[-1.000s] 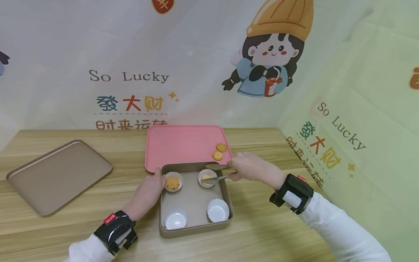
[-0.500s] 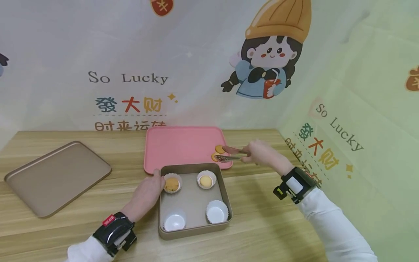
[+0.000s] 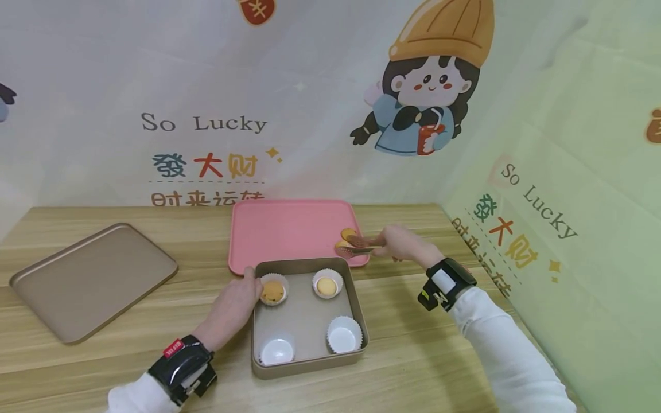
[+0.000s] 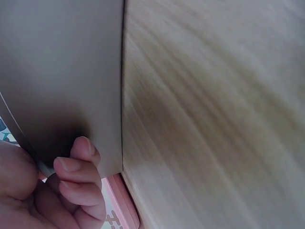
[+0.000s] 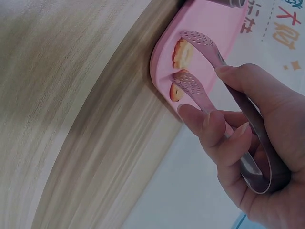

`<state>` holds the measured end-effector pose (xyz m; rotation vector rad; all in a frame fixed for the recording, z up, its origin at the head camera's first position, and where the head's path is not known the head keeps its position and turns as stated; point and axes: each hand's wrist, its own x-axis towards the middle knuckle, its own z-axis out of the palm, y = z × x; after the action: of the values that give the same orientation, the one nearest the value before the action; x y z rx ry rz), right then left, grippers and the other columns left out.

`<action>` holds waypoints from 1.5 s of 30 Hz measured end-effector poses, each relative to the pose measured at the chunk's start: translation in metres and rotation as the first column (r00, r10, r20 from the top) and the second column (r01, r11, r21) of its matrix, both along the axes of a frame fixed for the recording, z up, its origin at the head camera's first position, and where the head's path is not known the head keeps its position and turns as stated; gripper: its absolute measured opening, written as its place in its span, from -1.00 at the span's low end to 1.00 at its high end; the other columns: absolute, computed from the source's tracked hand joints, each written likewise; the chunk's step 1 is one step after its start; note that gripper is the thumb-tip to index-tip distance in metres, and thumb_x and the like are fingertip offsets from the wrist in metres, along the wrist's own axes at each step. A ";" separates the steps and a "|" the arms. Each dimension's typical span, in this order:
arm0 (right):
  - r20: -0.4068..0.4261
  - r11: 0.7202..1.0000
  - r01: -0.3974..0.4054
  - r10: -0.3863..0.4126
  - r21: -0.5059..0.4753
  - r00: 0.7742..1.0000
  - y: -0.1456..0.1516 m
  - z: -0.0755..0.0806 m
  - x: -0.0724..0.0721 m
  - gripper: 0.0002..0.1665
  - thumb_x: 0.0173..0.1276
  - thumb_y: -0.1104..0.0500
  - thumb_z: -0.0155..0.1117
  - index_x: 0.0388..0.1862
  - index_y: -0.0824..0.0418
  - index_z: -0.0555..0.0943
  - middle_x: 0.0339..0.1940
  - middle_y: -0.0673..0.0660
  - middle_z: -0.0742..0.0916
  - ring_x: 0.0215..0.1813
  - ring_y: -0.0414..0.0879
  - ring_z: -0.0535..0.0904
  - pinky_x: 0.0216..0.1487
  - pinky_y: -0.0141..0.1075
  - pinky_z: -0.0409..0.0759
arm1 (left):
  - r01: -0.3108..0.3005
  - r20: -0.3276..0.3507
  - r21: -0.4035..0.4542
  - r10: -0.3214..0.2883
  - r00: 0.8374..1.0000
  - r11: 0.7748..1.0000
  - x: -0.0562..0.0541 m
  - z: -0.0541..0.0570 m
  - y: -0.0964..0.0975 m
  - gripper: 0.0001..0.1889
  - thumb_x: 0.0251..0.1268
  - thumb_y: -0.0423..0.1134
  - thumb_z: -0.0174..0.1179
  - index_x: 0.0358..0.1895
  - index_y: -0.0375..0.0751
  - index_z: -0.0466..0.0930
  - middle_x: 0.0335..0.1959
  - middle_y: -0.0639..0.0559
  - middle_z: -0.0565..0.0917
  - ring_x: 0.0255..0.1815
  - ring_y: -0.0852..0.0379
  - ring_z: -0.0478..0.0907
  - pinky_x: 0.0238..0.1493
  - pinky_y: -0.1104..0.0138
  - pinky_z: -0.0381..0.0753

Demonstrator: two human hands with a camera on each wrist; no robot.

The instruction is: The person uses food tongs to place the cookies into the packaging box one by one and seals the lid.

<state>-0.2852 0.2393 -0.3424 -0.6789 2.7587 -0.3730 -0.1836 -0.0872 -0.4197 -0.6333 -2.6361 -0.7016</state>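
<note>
My left hand (image 3: 232,304) grips the left wall of a square metal baking tin (image 3: 307,369), thumb at its rim and fingers curled against the outside. Metal tongs (image 5: 257,131) are held in my right hand (image 3: 405,242), their perforated tips spread over the right end of a pink tray (image 3: 284,229). A scalloped cookie (image 5: 182,53) lies between the tips; a round cookie (image 5: 176,92) sits partly behind the lower one. Inside the tin, one paper cup holds a brown cookie (image 3: 272,291), another a pale cookie (image 3: 326,287).
Two more white paper cups, the right one (image 3: 344,335) and the left one (image 3: 277,351), stand in the tin's front corners. A flat brown tray (image 3: 95,281) lies on the wooden table (image 3: 196,241) at left. A printed cloth (image 3: 310,92) hangs behind.
The right hand has moved with the tongs from the tin's back-right cup up to the cookies on the pink tray. The pale cookie was left in that cup. The left hand has stayed put.
</note>
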 end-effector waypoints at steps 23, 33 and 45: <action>-0.013 0.999 -0.014 0.013 -0.031 1.000 -0.001 -0.004 -0.002 -0.75 0.26 0.24 0.21 -0.13 0.37 0.62 -0.72 0.02 0.53 -0.81 -0.22 0.31 -0.76 -0.43 0.27 | -0.017 0.009 0.012 0.017 1.000 1.000 -0.001 -0.002 0.001 -0.84 0.27 -0.50 -0.01 -0.43 -0.42 0.21 -0.77 0.03 0.16 -0.81 0.15 0.18 -0.86 0.38 0.18; -0.193 0.994 -0.104 0.100 -0.013 0.976 -0.008 0.021 0.019 -0.85 0.24 0.22 0.22 -0.28 0.29 0.62 -0.70 0.03 0.54 -0.76 -0.25 0.32 -0.74 -0.43 0.30 | 0.010 -0.066 -0.030 -0.012 0.998 0.999 0.001 -0.002 0.000 -0.82 0.22 -0.53 0.03 -0.44 -0.42 0.21 -0.75 0.06 0.13 -0.81 0.16 0.17 -0.87 0.40 0.17; -0.352 0.874 -0.486 0.450 -0.015 0.821 -0.050 0.041 0.088 -0.90 0.13 0.25 0.31 -0.37 0.21 0.57 -0.64 -0.11 0.54 -0.67 -0.39 0.31 -0.69 -0.54 0.28 | 0.015 -0.065 -0.049 -0.018 0.998 0.999 -0.002 -0.003 -0.002 -0.84 0.22 -0.52 0.04 -0.40 -0.45 0.22 -0.75 0.05 0.16 -0.80 0.16 0.20 -0.86 0.41 0.19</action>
<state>-0.1968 0.1891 -0.3015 -1.5423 2.7489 -0.3119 -0.1855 -0.0896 -0.4224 -0.6806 -2.5971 -0.6128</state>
